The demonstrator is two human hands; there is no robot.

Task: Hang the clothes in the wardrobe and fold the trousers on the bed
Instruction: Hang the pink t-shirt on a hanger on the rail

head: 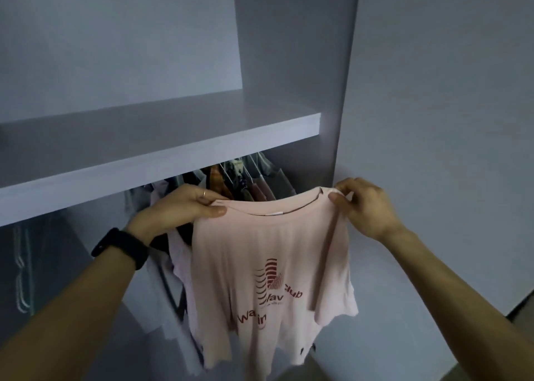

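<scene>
A pale pink T-shirt (271,253) with dark red print hangs in front of the open wardrobe (291,62). My left hand (185,207) pinches its left shoulder by the collar. My right hand (364,204) pinches its right shoulder. The shirt is held up at the height of the hanging clothes, just in front of them. Whether a hanger sits inside the shirt I cannot tell. The rail is hidden under the shelf.
A white shelf (161,161) juts out just above my hands. Several garments on hangers (245,178) fill the space below it. The wardrobe's side panel (341,97) stands right of them, with a bare wall (448,120) beyond. A grey garment (23,268) hangs at far left.
</scene>
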